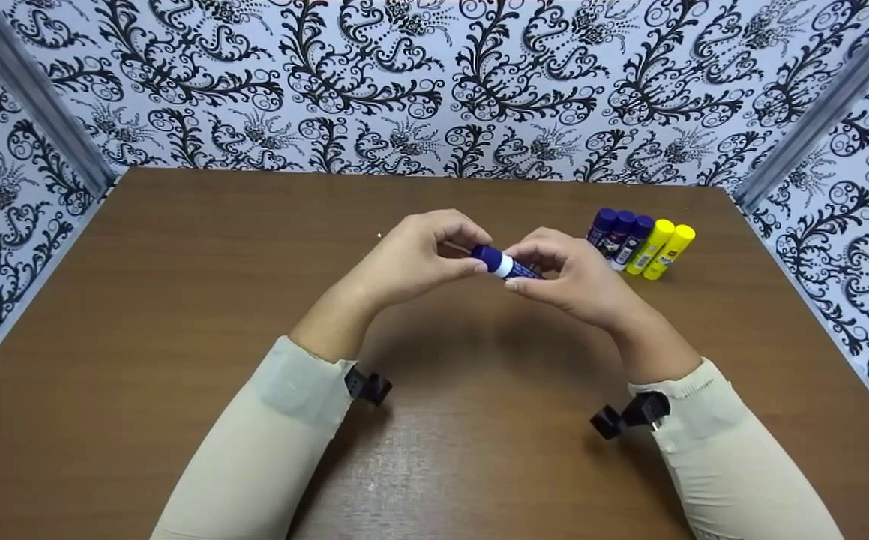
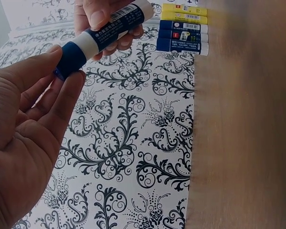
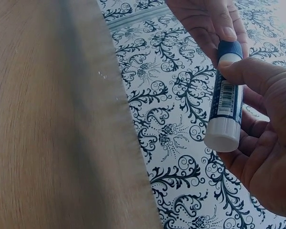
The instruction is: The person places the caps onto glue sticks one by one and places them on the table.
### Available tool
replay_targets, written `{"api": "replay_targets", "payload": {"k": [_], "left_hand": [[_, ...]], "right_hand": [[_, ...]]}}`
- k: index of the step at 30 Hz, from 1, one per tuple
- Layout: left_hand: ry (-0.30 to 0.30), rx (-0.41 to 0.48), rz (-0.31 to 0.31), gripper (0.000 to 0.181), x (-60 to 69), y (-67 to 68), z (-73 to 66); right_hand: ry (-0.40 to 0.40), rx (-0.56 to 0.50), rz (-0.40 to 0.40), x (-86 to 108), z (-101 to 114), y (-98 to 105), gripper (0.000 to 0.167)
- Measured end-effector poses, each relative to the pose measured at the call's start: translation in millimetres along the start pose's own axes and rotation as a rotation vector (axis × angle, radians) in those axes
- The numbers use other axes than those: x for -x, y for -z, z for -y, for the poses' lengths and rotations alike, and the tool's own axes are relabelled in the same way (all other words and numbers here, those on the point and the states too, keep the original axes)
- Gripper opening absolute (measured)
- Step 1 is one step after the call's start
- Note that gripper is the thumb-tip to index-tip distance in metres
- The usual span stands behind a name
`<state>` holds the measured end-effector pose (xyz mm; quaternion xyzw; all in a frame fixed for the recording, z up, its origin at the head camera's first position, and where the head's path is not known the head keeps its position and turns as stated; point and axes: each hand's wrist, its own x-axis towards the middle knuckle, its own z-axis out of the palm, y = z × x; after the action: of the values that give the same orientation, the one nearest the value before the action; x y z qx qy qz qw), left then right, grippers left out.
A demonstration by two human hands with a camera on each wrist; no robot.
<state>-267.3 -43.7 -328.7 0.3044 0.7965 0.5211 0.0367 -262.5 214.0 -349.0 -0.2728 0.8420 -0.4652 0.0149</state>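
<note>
A dark blue glue stick (image 1: 522,271) with a white collar is held above the table between both hands. The left hand (image 1: 421,259) pinches its blue cap (image 2: 70,60) between thumb and fingers. Around the labelled body, the right hand (image 1: 580,279) curls its fingers, the thumb lying near the white collar. In the right wrist view the white base (image 3: 222,134) of the glue stick points toward the camera. The cap sits against the collar; whether it is loose cannot be told.
Behind the right hand, three dark blue glue sticks (image 1: 620,229) and two yellow ones (image 1: 660,249) stand side by side in a row on the brown table (image 1: 179,300). Patterned panels (image 1: 404,90) border the table at the back and both sides.
</note>
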Motion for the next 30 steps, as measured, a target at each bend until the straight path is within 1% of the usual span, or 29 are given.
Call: {"api": "replay_targets", "payload": {"k": [4,10,14,18,24,30], "left_hand": [[0.001,-0.011,0.002,0.024,-0.1,-0.2,0.8],[0.006,-0.03,0.002,0.024,-0.3,1.0,0.7],[0.002,-0.026,0.003,0.023,-0.5,0.9,1.4],[0.002,-0.02,0.006,0.021,-0.7,0.6,1.4],[0.026,-0.021,0.018,0.021,-1.2,-0.6,0.1],[0.029,-0.041,0.02,0.023,-1.5,-2.4,-0.7]], "right_hand": [[-0.012,0.003,0.001,-0.1,0.4,-0.4,0.029],[-0.055,-0.015,-0.015,0.1,1.7,-0.6,0.029],[-0.067,-0.011,-0.016,0.1,2.3,-0.4,0.029],[-0.052,-0.006,-0.013,0.1,3.3,-0.4,0.027],[-0.008,-0.001,-0.011,1.1,4.4,-1.5,0.025],[0.019,0.017,-0.017,1.3,5.3,-1.6,0.024]]}}
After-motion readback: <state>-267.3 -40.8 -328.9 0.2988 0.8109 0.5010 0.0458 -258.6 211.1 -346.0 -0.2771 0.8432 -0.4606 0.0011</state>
